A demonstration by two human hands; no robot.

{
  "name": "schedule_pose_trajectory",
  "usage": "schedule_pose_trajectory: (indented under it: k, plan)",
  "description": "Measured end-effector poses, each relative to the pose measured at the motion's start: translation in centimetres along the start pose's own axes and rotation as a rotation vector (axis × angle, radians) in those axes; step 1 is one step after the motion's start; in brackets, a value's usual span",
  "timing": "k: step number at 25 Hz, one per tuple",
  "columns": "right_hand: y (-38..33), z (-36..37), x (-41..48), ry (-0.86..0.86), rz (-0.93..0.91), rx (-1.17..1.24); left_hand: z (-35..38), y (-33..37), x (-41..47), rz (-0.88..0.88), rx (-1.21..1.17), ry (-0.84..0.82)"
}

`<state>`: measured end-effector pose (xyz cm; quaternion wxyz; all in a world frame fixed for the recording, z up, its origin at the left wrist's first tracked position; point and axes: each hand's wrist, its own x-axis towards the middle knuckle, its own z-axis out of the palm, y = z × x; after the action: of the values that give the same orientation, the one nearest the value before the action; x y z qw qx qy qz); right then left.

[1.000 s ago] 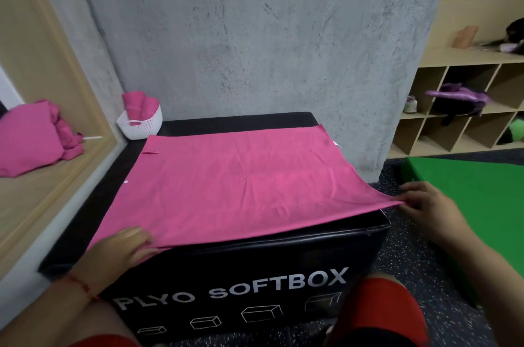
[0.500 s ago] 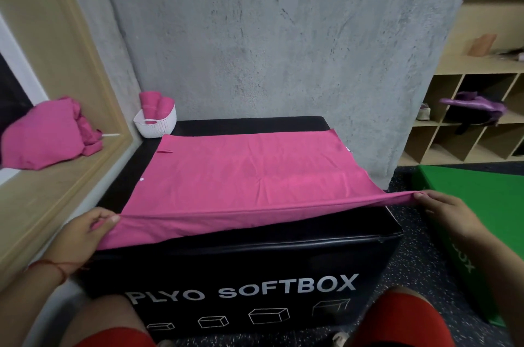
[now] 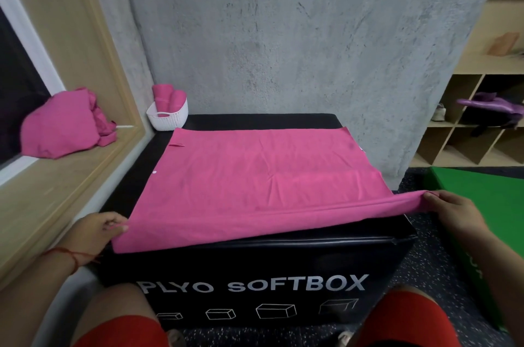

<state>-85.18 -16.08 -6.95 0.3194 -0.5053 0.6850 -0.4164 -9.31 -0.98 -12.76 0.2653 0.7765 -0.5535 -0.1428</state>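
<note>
Lifting the near edge of the pink cloth (image 3: 255,182), which was lying flat on the black box (image 3: 255,267) a second ago, the left hand (image 3: 99,229) and right hand (image 3: 453,213) are each pinching a corner just above the box's front, seemingly starting a fold.

Rough grey concrete wall (image 3: 283,34), wooden window frame (image 3: 107,77) (left), cubby shelves (image 3: 465,131), speckled floor (image 3: 431,275)

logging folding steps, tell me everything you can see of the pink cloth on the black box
The pink cloth is a rectangular sheet of soft-looking fabric with light creases and a small tab near its far left edge. It lies spread over the black box. Its near edge is raised off the box: the left hand pinches the near left corner, the right hand the near right one.
</note>
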Motion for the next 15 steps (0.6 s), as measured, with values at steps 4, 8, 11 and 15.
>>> schedule_pose_trajectory:
  k: [4,8,11,15]
  plan:
    - [-1.5,-0.2,-0.2,0.046,-0.011,0.076,-1.8,4.3,-0.7,-0.059,-0.322,0.207]
    - [-6.6,-1.7,0.1,0.184,-0.123,0.248,-6.2,8.9,1.1,-0.041,-0.466,0.584]
    - [-9.0,-2.5,1.7,0.207,-0.179,0.209,-8.6,10.5,2.6,-0.015,-0.472,0.643]
    - [-9.8,-3.4,2.8,0.244,-0.259,0.263,-10.2,12.0,3.3,0.011,-0.508,0.652]
